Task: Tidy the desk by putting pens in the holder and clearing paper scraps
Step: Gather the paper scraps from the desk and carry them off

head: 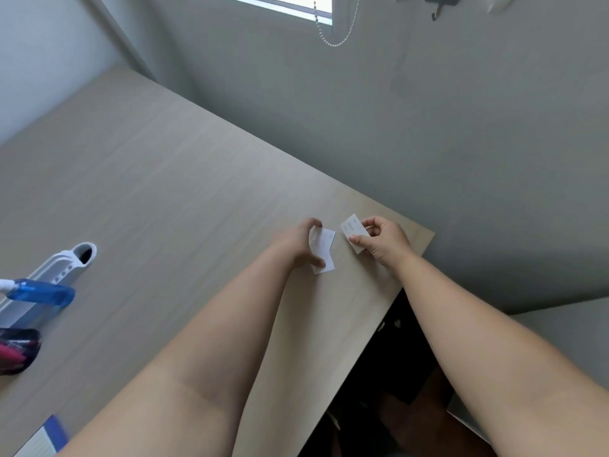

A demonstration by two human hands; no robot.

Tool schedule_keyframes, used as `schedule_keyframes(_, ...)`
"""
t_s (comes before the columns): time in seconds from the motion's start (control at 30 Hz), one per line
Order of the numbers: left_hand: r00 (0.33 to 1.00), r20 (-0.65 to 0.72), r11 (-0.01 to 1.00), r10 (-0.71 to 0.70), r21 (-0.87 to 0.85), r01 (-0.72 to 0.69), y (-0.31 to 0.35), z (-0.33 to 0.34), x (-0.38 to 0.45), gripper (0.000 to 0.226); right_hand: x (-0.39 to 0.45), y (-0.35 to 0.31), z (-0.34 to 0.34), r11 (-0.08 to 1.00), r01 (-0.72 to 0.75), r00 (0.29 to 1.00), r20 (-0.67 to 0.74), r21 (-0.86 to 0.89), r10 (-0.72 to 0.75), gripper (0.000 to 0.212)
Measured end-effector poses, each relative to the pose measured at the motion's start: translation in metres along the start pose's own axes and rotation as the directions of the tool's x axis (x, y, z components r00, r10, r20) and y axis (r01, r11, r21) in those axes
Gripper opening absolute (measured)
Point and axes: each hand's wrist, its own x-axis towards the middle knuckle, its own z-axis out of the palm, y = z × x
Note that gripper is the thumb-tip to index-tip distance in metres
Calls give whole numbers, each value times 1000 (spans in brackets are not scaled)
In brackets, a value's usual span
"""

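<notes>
Near the far right corner of the pale wooden desk [164,192], my left hand [298,244] pinches a small white paper scrap [324,249] between thumb and fingers, just above the desk top. My right hand [384,240] holds a second white scrap [353,229] with faint print, tilted and lifted off the surface. The two scraps sit a few centimetres apart. No pens or pen holder show clearly in this view.
A white power strip [62,268] lies at the left edge with a blue plug-like object [43,293] on it. A dark red and black item [18,351] sits below it. A blue-edged notebook [46,437] pokes in at bottom left. The desk's right edge drops to a dark floor.
</notes>
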Motion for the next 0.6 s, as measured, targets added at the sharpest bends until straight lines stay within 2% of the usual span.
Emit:
schedule_keyframes(0.17, 998, -55, 984, 24, 180, -14, 4, -5, 4, 82, -7, 6, -2, 999, 40, 999, -6, 6, -40, 25)
schedule_keyframes(0.33, 997, -65, 971, 46, 239, -29, 6, -5, 7, 73, -7, 11, 1, 998, 63, 997, -35, 16, -62, 25)
schedule_keyframes(0.5, 998, -40, 988, 57, 147, -51, 9, -5, 9, 58, -8, 14, 5, 996, 83, 994, -71, 42, -80, 24)
schedule_keyframes(0.6, 1000, -26, 1000, 14, -22, -15, 9, -1, 3, 43, -10, 16, 6, 994, 87, 992, -102, 60, -80, 25)
